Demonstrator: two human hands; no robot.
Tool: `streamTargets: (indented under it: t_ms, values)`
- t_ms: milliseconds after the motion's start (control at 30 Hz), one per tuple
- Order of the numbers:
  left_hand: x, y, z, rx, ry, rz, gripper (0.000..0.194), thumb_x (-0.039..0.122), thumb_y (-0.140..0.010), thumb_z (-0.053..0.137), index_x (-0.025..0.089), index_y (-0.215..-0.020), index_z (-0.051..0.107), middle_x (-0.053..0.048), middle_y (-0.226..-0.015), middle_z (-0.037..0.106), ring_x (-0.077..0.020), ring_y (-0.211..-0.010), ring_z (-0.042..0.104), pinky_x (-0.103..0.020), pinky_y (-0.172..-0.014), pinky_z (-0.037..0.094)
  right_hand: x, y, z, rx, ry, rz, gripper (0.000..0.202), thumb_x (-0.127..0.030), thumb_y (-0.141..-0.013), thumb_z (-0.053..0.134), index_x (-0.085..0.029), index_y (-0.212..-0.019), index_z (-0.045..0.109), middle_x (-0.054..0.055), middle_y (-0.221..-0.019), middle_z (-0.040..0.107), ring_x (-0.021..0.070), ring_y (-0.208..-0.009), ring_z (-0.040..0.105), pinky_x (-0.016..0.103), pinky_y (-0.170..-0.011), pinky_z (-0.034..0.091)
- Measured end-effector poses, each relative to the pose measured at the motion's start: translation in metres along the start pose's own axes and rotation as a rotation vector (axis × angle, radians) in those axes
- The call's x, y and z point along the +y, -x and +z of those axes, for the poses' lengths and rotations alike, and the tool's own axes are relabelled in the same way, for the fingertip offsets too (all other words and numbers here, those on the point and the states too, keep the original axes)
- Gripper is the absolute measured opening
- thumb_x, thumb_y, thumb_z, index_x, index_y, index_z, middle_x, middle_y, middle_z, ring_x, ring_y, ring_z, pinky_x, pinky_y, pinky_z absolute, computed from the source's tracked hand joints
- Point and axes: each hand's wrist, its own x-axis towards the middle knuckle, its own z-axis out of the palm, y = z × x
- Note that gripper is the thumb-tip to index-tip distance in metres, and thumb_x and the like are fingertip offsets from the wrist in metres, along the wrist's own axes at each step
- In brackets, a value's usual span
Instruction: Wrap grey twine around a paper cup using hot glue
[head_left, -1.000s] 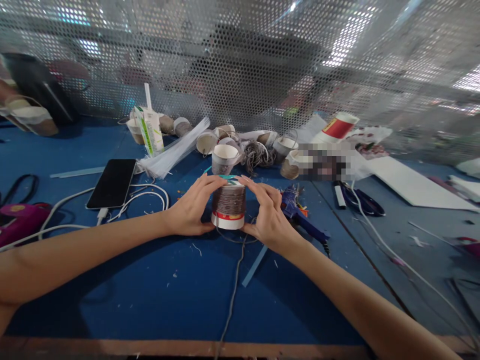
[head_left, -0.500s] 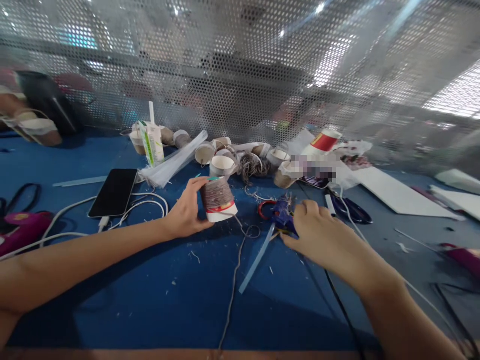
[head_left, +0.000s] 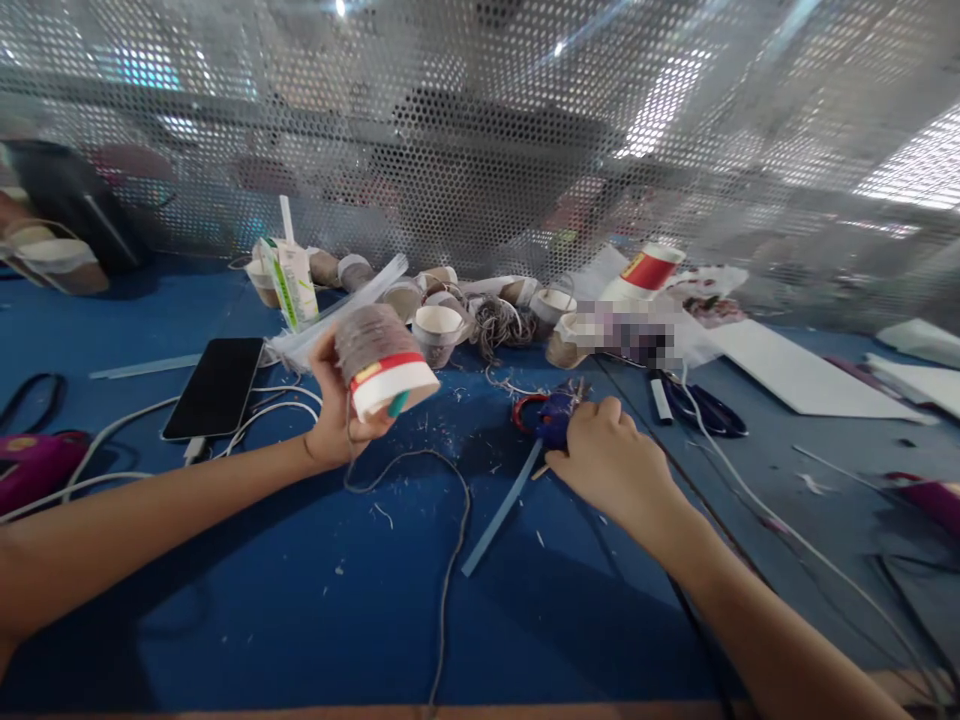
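Observation:
My left hand (head_left: 334, 415) is closed around a paper cup (head_left: 397, 388), lifted above the blue table and tilted with its white and red end towards the right. Grey-brown yarn (head_left: 373, 340) is wound round most of the cup, and a loose strand (head_left: 466, 500) trails from it over the table to the front edge. A green fingernail shows at the cup's white end. On the right, my right hand (head_left: 611, 465) grips a blue glue gun (head_left: 555, 420), which its fingers partly cover. A translucent glue stick (head_left: 504, 508) juts from the gun towards me.
Several yarn-wrapped cups (head_left: 437, 333) stand and lie along the perforated metal screen (head_left: 480, 150). At left are a phone (head_left: 214, 388) on a white cable, a drink carton (head_left: 296, 285) and clear sticks. Scissors (head_left: 701, 408) and white board (head_left: 810, 370) lie at right.
My left hand has raised the cup, moved it left and tipped it so its white end faces me more. My right hand stays at the glue gun with little movement.

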Motion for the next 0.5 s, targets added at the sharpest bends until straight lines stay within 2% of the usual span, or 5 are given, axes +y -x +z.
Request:
streamTargets:
  t_ms: [67, 133, 233, 333, 500]
  values:
    - [0.008, -0.008, -0.002, 0.216, 0.198, 0.042, 0.083, 0.066, -0.086, 0.048, 0.028, -0.145, 0.002, -0.013, -0.147, 0.024, -0.0378, -0.143, 0.028, -0.063, -0.114, 0.037, 0.000, 0.001, 0.002, 0.025, -0.017, 0.015, 0.034, -0.025, -0.080, 0.054, -0.002, -0.104, 0.058, 0.025, -0.100, 0.059, 0.0356, -0.093, 0.063, 0.042, -0.071, 0.051]
    - [0.015, -0.017, -0.002, 0.240, 0.254, 0.108, 0.091, 0.072, -0.077, 0.058, 0.030, -0.144, 0.013, -0.011, -0.136, 0.037, -0.0332, -0.131, 0.044, -0.056, -0.106, 0.049, -0.002, 0.001, 0.004, 0.038, -0.031, 0.019, 0.030, -0.025, -0.083, 0.051, -0.003, -0.101, 0.060, 0.024, -0.098, 0.059, 0.0347, -0.092, 0.064, 0.041, -0.071, 0.051]
    - [0.021, -0.023, -0.001, 0.260, 0.295, 0.198, 0.091, 0.070, -0.075, 0.063, 0.024, -0.143, 0.025, -0.014, -0.128, 0.043, -0.0314, -0.122, 0.049, -0.053, -0.098, 0.053, -0.006, 0.000, 0.007, 0.098, -0.066, 0.016, 0.033, -0.029, -0.088, 0.047, -0.003, -0.101, 0.060, 0.023, -0.097, 0.057, 0.0353, -0.093, 0.063, 0.040, -0.072, 0.051]
    - [0.021, -0.023, -0.001, 0.260, 0.303, 0.205, 0.089, 0.066, -0.076, 0.065, 0.023, -0.143, 0.026, -0.015, -0.127, 0.044, -0.0316, -0.121, 0.049, -0.054, -0.097, 0.052, -0.005, -0.003, 0.011, 0.191, -0.083, 0.004, 0.034, -0.029, -0.089, 0.047, 0.000, -0.103, 0.057, 0.024, -0.097, 0.056, 0.0355, -0.089, 0.064, 0.040, -0.068, 0.050]
    - [0.020, -0.018, -0.001, 0.262, 0.279, 0.099, 0.088, 0.066, -0.079, 0.061, 0.025, -0.144, 0.020, -0.016, -0.134, 0.039, -0.0356, -0.128, 0.045, -0.061, -0.103, 0.046, 0.008, -0.014, 0.018, 0.331, -0.274, -0.014, 0.029, -0.032, -0.088, 0.046, -0.007, -0.104, 0.049, 0.018, -0.099, 0.052, 0.0218, -0.059, 0.057, 0.035, -0.050, 0.042]
